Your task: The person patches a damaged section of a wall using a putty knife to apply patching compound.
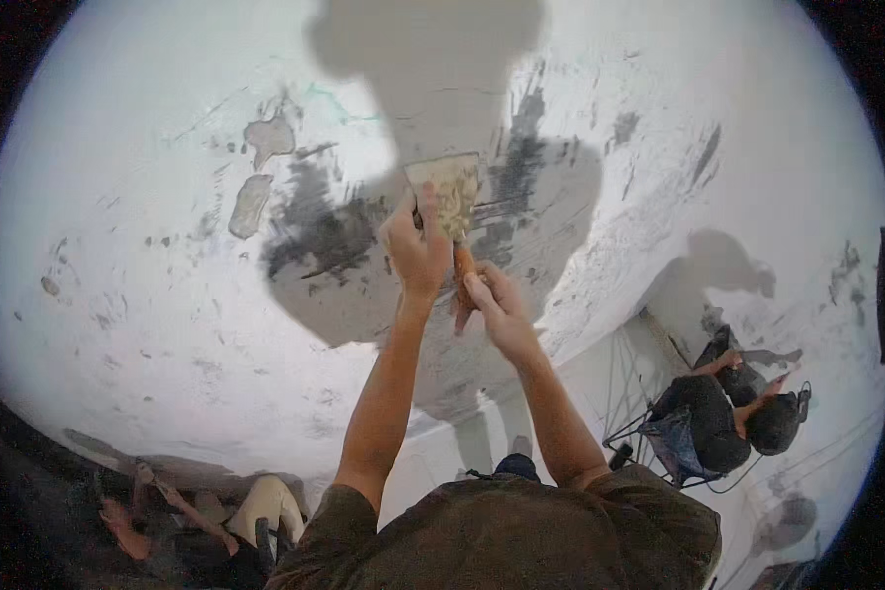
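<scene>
A putty knife (446,192) with a wide, stained blade and an orange-brown handle is held up in front of me, blade upward. My right hand (501,313) closes round the lower part of its handle. Beside the blade, my left hand (416,246) grips the tool near the blade's base, with a finger stretched up along the blade's face. Behind the knife is a white wall (590,108) with dark smears and rough grey patches. Whether the blade touches the wall, I cannot tell.
Two bare grey patches (251,206) show on the wall to the left, and my shadow falls over its middle. At the right, a person in dark clothes (703,418) sits on a folding chair. Another person's arms (199,511) show at the lower left.
</scene>
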A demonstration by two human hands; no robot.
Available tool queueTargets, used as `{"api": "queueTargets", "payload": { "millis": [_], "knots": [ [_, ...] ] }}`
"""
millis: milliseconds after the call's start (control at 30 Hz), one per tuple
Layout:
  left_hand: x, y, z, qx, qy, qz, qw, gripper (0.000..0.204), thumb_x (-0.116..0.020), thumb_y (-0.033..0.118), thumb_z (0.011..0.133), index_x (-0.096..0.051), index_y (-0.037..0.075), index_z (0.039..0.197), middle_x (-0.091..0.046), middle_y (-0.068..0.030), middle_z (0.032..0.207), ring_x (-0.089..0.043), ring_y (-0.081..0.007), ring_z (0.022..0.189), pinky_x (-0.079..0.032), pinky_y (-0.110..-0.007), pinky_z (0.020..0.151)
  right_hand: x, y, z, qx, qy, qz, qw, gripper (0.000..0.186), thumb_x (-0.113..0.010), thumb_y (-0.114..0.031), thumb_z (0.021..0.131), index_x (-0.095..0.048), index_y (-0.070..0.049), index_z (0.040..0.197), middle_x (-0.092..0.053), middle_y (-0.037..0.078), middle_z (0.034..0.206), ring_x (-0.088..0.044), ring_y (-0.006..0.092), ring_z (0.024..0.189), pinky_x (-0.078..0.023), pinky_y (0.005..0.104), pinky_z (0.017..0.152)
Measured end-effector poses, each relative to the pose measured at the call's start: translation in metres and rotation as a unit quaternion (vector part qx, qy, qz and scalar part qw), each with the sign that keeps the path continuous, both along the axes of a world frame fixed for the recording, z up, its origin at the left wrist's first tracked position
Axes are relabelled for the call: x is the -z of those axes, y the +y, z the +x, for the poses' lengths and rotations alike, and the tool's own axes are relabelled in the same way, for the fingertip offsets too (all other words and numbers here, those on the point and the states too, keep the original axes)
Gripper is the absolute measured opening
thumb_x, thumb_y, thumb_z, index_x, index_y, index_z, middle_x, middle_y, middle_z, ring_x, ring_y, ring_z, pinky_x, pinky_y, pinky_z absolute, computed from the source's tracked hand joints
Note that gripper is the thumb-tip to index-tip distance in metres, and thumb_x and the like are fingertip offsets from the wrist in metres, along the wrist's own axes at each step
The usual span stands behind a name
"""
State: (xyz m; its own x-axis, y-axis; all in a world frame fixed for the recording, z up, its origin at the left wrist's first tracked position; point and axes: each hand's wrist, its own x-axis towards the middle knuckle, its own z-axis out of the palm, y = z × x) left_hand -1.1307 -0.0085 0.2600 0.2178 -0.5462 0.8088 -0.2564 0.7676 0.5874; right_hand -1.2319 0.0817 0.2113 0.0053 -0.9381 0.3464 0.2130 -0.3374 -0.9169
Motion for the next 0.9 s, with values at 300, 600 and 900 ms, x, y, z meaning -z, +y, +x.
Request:
{"api": "queueTargets", "payload": {
  "millis": [300,600,900],
  "knots": [
    [0.037,0.023,-0.012,0.097,0.083,0.123,0.984,0.049,-0.048,0.032,0.099,-0.042,0.006,0.058,-0.029,0.0028,0.049,-0.024,-0.0073,0.045,-0.017,-0.031,0.044,0.04,0.011,0.011,0.215,0.07,-0.068,0.972,0.03,-0.049,-0.03,0.099,-0.05,-0.005,0.082,-0.041,-0.006,0.061,-0.036,0.0018,0.05,-0.031,0.0207,0.044],
    [0.024,0.044,0.004,0.189,0.123,0.172,0.959,0.043,-0.057,0.03,0.095,-0.043,0.011,0.059,-0.035,0.0064,0.052,-0.027,-0.003,0.047,-0.02,-0.027,0.043,0.037,0.014,-0.003,0.189,0.118,-0.069,0.973,0.031,-0.05,-0.031,0.098,-0.052,-0.003,0.085,-0.044,-0.004,0.063,-0.039,0.0025,0.053,-0.033,0.0216,0.045],
    [0.015,0.047,-0.008,0.198,0.023,0.218,0.955,0.044,-0.061,0.028,0.092,-0.048,0.008,0.055,-0.035,0.007,0.046,-0.027,-0.0036,0.042,-0.02,-0.028,0.04,0.045,0.013,-0.008,0.197,0.069,-0.073,0.975,0.028,-0.055,-0.029,0.096,-0.056,-0.002,0.088,-0.048,0.0,0.059,-0.044,0.0069,0.053,-0.036,0.0266,0.048]
  ]
}}
